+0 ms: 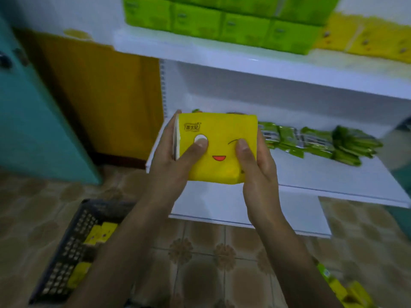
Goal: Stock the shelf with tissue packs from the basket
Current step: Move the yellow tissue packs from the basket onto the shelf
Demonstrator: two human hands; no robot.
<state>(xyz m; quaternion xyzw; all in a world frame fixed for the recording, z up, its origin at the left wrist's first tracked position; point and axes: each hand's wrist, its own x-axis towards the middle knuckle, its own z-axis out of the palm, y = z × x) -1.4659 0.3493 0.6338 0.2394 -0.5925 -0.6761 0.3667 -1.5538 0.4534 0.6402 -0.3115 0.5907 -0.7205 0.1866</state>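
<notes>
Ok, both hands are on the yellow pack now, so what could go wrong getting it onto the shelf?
1. The green sachets lie loose on the middle shelf just behind the yellow pack; pushing it in could shove or crush them.
2. The left hand and right hand pinch it mostly at the sides, so the soft wrap might slip.
3. The basket sits by the feet, a possible trip hazard.

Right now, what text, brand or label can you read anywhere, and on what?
Yellow tissue pack, held by both hands: small boxed brand label at its top left corner, characters too blurred to read.
Green packs on the upper shelf: printed marks, too blurred.
Nothing else is legible.
</notes>
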